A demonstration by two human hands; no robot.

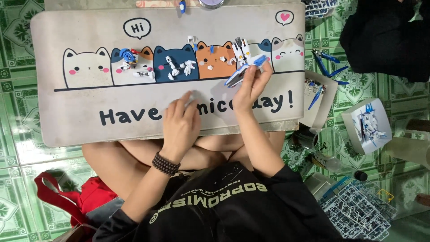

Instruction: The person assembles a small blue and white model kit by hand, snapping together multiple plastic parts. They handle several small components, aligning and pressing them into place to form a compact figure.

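A blue-and-white plastic model part [245,71] sits centre frame, clamped in the right hand [251,87] fingers. The left hand [179,123] rests on the cream cat-printed mat [80,116], fingers loosely together and holding nothing.

A black long-sleeved shirt [233,210] with pale printed lettering; a dark beaded bracelet [165,164] circles the left wrist.

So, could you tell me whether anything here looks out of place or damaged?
Nothing looks damaged or spilled. Small white and blue model parts lie loosely scattered across the cat-print mat, the right hand holds a blue and white piece, and blue nippers lie on the floor beside the mat.
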